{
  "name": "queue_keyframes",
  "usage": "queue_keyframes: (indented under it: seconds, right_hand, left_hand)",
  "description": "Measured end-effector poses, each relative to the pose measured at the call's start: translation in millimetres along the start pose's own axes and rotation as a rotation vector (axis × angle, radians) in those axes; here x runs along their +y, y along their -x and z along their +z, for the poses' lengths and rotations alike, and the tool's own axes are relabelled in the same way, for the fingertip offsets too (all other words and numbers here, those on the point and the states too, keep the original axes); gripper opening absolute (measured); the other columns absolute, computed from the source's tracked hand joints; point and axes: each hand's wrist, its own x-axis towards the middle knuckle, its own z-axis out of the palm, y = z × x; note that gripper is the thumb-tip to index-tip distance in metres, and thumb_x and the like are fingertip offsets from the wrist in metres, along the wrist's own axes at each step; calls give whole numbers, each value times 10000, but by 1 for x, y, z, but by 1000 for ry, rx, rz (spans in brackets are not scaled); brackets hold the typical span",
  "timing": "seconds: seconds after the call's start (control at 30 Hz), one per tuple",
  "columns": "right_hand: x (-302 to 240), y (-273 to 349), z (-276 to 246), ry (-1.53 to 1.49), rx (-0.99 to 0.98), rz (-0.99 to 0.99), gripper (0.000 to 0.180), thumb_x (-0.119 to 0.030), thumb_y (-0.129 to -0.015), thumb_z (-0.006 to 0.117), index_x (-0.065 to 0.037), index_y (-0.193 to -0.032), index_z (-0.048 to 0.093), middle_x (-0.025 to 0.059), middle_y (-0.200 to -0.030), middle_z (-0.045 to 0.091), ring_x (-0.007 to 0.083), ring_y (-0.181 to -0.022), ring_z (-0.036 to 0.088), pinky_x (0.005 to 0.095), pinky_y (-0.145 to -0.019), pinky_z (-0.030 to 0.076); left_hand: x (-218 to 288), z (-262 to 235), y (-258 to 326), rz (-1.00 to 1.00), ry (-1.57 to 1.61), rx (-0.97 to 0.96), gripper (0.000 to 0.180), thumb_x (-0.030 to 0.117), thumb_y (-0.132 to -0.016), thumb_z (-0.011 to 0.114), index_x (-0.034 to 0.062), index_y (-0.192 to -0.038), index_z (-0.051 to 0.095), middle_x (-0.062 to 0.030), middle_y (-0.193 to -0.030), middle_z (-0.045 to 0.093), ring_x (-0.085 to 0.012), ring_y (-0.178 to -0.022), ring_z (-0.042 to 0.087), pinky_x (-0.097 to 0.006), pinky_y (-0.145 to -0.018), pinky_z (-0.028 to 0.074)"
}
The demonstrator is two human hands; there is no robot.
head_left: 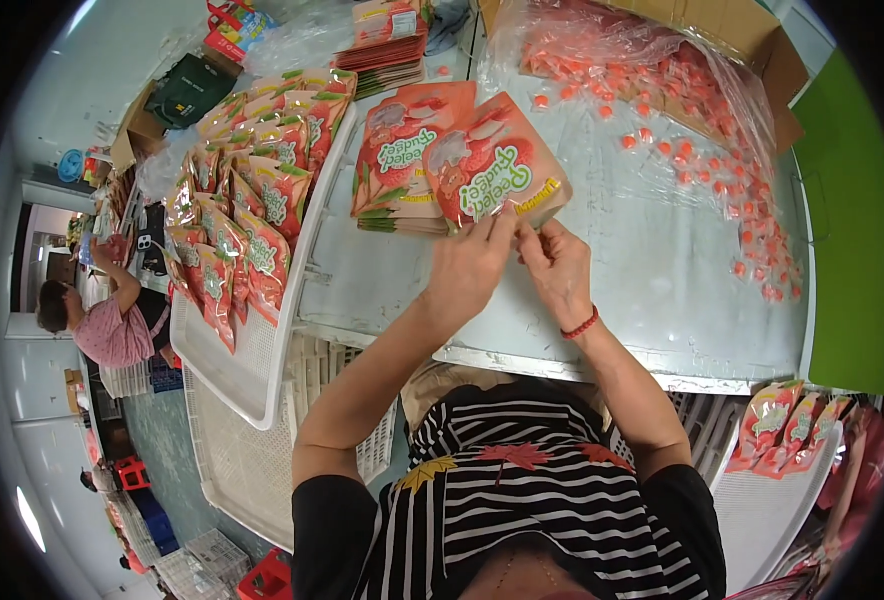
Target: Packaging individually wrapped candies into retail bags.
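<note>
Both my hands hold one pink snack pouch (489, 165) by its near edge, lifted just above the metal table (652, 270). My left hand (470, 268) pinches the pouch's lower left corner. My right hand (556, 268), with a red bracelet at the wrist, pinches the edge beside it. Under and behind the held pouch lies a stack of flat pink pouches (395, 165) of the same kind. Small orange wrapped candies (752, 215) are scattered over the table to the right, spilling from a clear plastic bag (622, 50).
A white plastic tray (252, 380) on my left holds several filled pouches (242, 200) standing in rows. A cardboard box (752, 40) sits at the far right. Another tray with pouches (787, 425) is at lower right. A person in pink (112, 325) works at far left.
</note>
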Motion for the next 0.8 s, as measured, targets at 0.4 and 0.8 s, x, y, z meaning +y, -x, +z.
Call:
queue_keyframes:
  seconds: [0.4, 0.8]
  right_hand:
    - [-17, 18, -18, 152, 277, -182, 138, -123, -833, 640, -32, -843, 537, 78, -636, 567, 160, -522, 544, 282, -492, 427]
    - [-13, 12, -62, -970, -107, 533, 292, -199, -977, 397, -3, -1131, 550, 91, -998, 624, 167, -865, 615, 279, -760, 518]
  left_hand:
    - [26, 20, -12, -34, 14, 1, 315, 10, -763, 584, 37, -1077, 569, -118, -824, 613, -274, -717, 649, -357, -569, 522]
    - [50, 44, 8, 61, 254, 38, 417, 12, -732, 559, -6, -1148, 536, -139, -878, 593, -283, -686, 642, -370, -548, 536]
